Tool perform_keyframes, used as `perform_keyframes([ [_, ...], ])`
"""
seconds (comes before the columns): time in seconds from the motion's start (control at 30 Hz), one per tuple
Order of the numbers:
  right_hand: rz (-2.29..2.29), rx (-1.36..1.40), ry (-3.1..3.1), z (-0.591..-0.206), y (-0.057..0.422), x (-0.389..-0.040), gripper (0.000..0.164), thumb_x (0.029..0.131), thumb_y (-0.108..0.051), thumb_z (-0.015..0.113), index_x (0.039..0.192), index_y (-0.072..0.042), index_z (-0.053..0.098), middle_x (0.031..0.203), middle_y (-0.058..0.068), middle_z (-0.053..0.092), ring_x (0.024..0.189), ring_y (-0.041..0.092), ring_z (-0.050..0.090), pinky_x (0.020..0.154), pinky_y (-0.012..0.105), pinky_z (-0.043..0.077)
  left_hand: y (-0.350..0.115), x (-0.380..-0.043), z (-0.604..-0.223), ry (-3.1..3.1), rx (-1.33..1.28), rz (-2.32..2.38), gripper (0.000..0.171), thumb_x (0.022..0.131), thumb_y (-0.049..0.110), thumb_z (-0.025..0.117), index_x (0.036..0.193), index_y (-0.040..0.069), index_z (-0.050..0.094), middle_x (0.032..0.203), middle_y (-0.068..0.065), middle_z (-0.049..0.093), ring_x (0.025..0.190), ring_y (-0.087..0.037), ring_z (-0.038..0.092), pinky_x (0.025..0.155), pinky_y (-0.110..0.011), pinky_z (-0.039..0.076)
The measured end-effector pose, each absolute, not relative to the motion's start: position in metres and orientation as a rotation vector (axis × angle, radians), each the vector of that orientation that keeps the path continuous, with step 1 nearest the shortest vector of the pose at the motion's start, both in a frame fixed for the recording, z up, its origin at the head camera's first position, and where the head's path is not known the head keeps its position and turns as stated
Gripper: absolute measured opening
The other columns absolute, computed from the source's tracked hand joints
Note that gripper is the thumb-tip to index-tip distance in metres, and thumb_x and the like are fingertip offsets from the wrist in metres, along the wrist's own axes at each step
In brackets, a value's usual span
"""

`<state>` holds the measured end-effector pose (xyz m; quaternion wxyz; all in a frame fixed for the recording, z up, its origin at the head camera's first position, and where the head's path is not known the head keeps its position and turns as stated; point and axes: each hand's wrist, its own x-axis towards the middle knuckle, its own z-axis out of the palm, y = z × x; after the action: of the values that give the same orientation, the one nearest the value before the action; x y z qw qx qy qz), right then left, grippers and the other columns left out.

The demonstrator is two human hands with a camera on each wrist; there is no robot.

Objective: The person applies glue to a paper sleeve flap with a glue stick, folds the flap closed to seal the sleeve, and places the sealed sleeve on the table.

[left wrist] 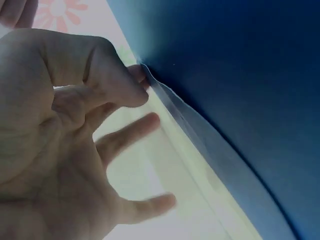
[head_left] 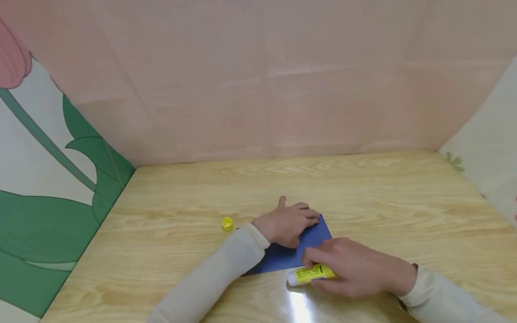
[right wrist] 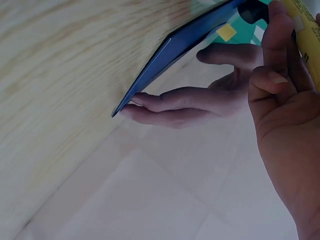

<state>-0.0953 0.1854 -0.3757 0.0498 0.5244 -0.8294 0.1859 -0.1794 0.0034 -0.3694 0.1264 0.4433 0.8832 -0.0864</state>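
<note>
A sheet of dark blue paper (head_left: 278, 258) lies on the table before me. My left hand (head_left: 284, 224) is spread over it, with fingers reaching to its far corner. In the right wrist view, left fingertips (right wrist: 131, 107) touch the corner of the paper (right wrist: 160, 60). From the left wrist, its edge appears as a thin raised strip beside the left hand (left wrist: 65, 125). My right hand (head_left: 353, 267) grips a yellow glue stick (head_left: 311, 274) at the near edge of the paper, its pale end pointing left.
A small yellow cap (head_left: 227, 224) sits on the wooden table (head_left: 181, 193), left of the left hand. Behind the table hangs a pinkish sheet (head_left: 262, 89). On the left side stands a wall with a large green leaf and flower pattern (head_left: 44, 229).
</note>
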Motion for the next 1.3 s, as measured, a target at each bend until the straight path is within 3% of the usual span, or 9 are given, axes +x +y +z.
perform_keyframes([
  [0.13, 0.599, 1.621, -2.521, -0.376, 0.184, -0.095, 0.018, 0.095, -0.036, 0.066, 0.106, -0.031, 0.054, 0.083, -0.022, 0.05, 0.073, -0.009, 0.044, 0.063, 0.009, 0.035, 0.005, -0.18, -0.37, 2.559, 1.311, -0.2, 0.067, 0.091, 0.017, 0.065, 0.153, 0.026, 0.041, 0.159, 0.017, 0.035, 0.149, -0.007, 0.028, 0.114, -0.066, 0.027],
  [0.43, 0.621, 1.638, -2.541, -0.374, 0.183, -0.095, 0.016, 0.096, -0.037, 0.064, 0.105, -0.031, 0.053, 0.084, -0.022, 0.051, 0.072, -0.009, 0.044, 0.063, 0.01, 0.035, 0.006, -0.18, -0.369, 2.551, 1.322, -0.239, 0.068, 0.092, 0.018, 0.063, 0.154, 0.031, 0.038, 0.161, 0.017, 0.03, 0.149, -0.008, 0.03, 0.114, -0.072, 0.02],
  [0.7, 0.615, 1.643, -2.516, -0.374, 0.184, -0.094, 0.017, 0.095, -0.036, 0.066, 0.105, -0.031, 0.053, 0.084, -0.023, 0.051, 0.073, -0.009, 0.044, 0.063, 0.009, 0.034, 0.007, -0.178, -0.37, 2.519, 1.222, -0.188, 0.067, 0.094, 0.02, 0.06, 0.155, 0.03, 0.034, 0.162, 0.022, 0.024, 0.152, -0.005, 0.023, 0.115, -0.072, 0.016],
  [0.83, 0.585, 1.61, -2.55, -0.373, 0.186, -0.094, 0.018, 0.094, -0.036, 0.067, 0.105, -0.032, 0.053, 0.086, -0.023, 0.052, 0.075, -0.009, 0.045, 0.063, 0.011, 0.036, 0.005, -0.186, -0.367, 2.419, 1.191, -0.082, 0.069, 0.095, 0.012, 0.053, 0.157, 0.03, 0.029, 0.164, 0.024, 0.018, 0.154, -0.003, 0.014, 0.119, -0.068, 0.012],
  [0.93, 0.569, 1.596, -2.556, -0.375, 0.186, -0.095, 0.019, 0.093, -0.037, 0.068, 0.105, -0.033, 0.053, 0.084, -0.023, 0.05, 0.074, -0.009, 0.044, 0.063, 0.011, 0.036, -0.008, -0.189, -0.364, 2.369, 1.184, 0.016, 0.07, 0.094, 0.005, 0.047, 0.157, 0.029, 0.027, 0.164, 0.023, 0.015, 0.155, -0.003, 0.006, 0.124, -0.058, 0.009],
  [1.0, 0.565, 1.596, -2.548, -0.374, 0.186, -0.095, 0.019, 0.092, -0.036, 0.068, 0.104, -0.032, 0.053, 0.082, -0.023, 0.048, 0.073, -0.009, 0.043, 0.062, 0.01, 0.035, -0.019, -0.186, -0.361, 2.398, 1.237, 0.043, 0.065, 0.096, 0.004, 0.044, 0.157, 0.024, 0.032, 0.165, 0.017, 0.022, 0.155, -0.007, 0.011, 0.126, -0.048, 0.014],
  [1.17, 0.567, 1.606, -2.535, -0.374, 0.186, -0.096, 0.02, 0.092, -0.036, 0.069, 0.103, -0.031, 0.053, 0.079, -0.023, 0.045, 0.071, -0.009, 0.04, 0.061, 0.009, 0.031, -0.051, -0.164, -0.356, 2.567, 1.311, -0.031, 0.048, 0.1, 0.009, 0.045, 0.148, 0.012, 0.048, 0.153, -0.001, 0.047, 0.144, -0.016, 0.041, 0.117, -0.031, 0.036],
  [1.3, 0.569, 1.609, -2.536, -0.376, 0.187, -0.097, 0.02, 0.093, -0.036, 0.068, 0.104, -0.032, 0.053, 0.08, -0.023, 0.045, 0.071, -0.009, 0.041, 0.061, 0.009, 0.032, -0.062, -0.148, -0.36, 2.606, 1.296, -0.09, 0.046, 0.102, 0.013, 0.045, 0.147, 0.01, 0.049, 0.152, -0.003, 0.048, 0.14, -0.017, 0.047, 0.114, -0.028, 0.041],
])
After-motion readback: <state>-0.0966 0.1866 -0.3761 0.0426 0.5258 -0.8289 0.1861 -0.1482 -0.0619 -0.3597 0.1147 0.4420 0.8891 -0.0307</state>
